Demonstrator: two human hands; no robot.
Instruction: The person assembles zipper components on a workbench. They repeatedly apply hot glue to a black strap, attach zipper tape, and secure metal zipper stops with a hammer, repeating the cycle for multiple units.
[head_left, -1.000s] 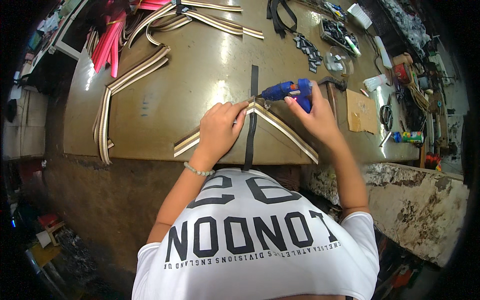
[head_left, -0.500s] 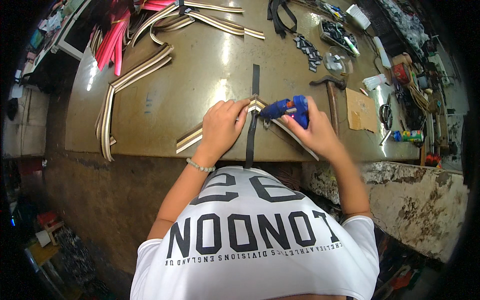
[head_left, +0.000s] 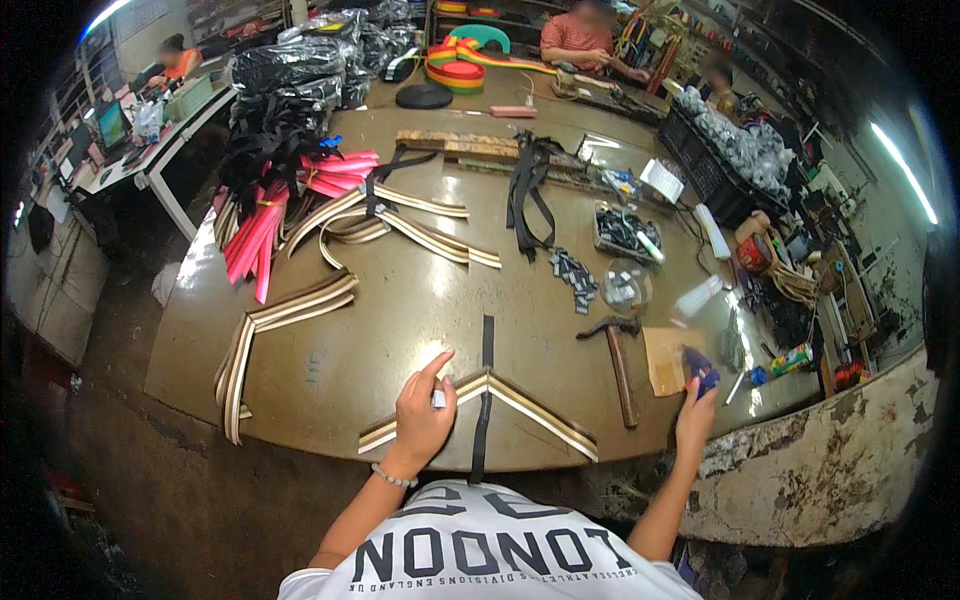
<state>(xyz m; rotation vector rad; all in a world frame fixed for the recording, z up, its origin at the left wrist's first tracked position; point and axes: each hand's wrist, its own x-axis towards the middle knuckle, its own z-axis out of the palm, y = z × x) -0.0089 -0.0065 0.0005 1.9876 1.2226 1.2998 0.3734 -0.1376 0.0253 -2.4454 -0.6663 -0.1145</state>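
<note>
A striped brown, cream and black strap [head_left: 545, 417] lies on the table near me, bent to a peak at its middle. A narrow black strap [head_left: 487, 342] runs through that peak toward me. Just left of it, above the striped strap's left part, is my left hand [head_left: 424, 420]. A small white piece [head_left: 438, 398] shows between its thumb and curled fingers, while the index finger points out. Off to the right, my right hand [head_left: 692, 428] grips a blue glue gun [head_left: 706, 377] by the right edge of a cardboard piece [head_left: 660, 352].
A hammer [head_left: 621, 372] lies between the striped strap and the cardboard. Farther back are small black labels [head_left: 573, 280], a box of black parts [head_left: 627, 232] and black straps [head_left: 530, 195]. More striped straps [head_left: 236, 375] and pink strips [head_left: 262, 240] lie left. A person [head_left: 578, 42] sits at the far side.
My right hand has carried the glue gun from the strap's peak rightward to the cardboard. My left hand has come off the peak and holds a small white piece. The view has tilted up.
</note>
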